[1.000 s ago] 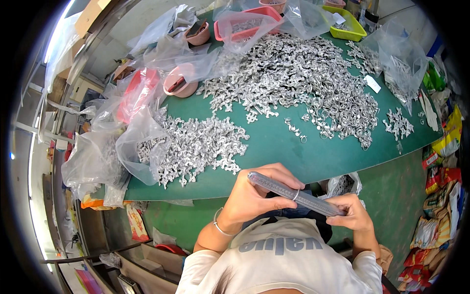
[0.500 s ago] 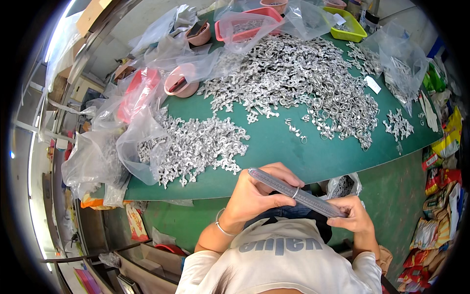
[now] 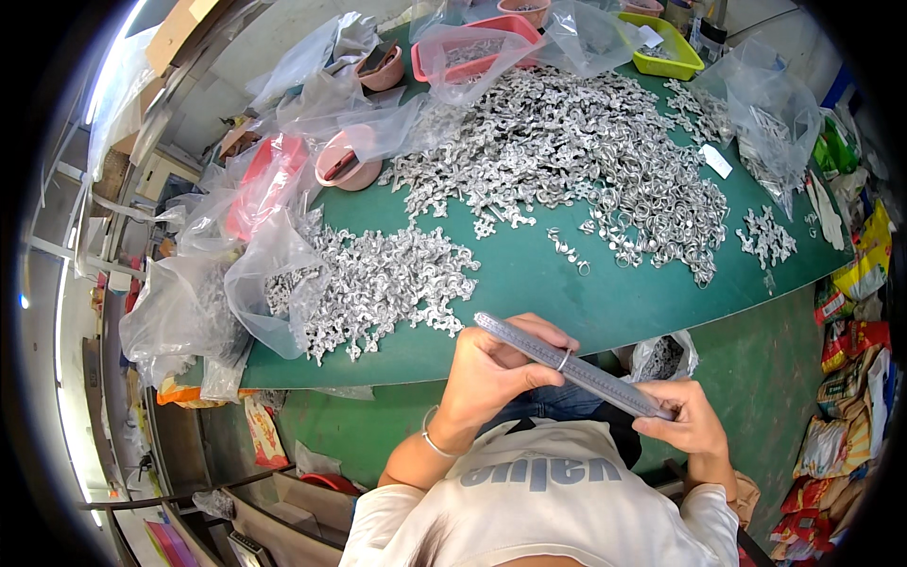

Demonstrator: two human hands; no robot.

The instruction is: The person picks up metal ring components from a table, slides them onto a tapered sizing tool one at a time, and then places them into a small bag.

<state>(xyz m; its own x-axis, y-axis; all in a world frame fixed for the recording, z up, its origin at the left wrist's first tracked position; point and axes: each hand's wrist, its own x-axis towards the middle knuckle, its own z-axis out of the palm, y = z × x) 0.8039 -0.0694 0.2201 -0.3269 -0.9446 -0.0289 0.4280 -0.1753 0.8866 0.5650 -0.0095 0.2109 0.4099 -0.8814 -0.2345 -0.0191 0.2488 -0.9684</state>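
In front of my body, just off the table's near edge, I hold a grey ring mandrel (image 3: 605, 386) marked along its length. It slants from upper left to lower right. A thin silver ring (image 3: 564, 361) sits around its middle. My left hand (image 3: 505, 364) is closed around the upper-left part, the thumb lying close to the ring. At the lower-right end, the fingers of my right hand (image 3: 687, 416) grip the mandrel. Beyond my hands, a heap of silver metal rings (image 3: 661, 222) and a wide pile of small silver castings (image 3: 548, 132) lie on the green table (image 3: 529, 269).
Another pile of castings (image 3: 387, 283) lies at the left beside clear plastic bags (image 3: 274, 274). Farther back stand a pink bowl (image 3: 347, 175), a red tray (image 3: 422, 61) and a yellow-green basket (image 3: 675, 68). Colourful packages (image 3: 836, 406) are stacked along the right.
The mandrel's upper-left end has shifted slightly up and left, together with my left hand and the ring. My right hand keeps its grip with barely any movement.
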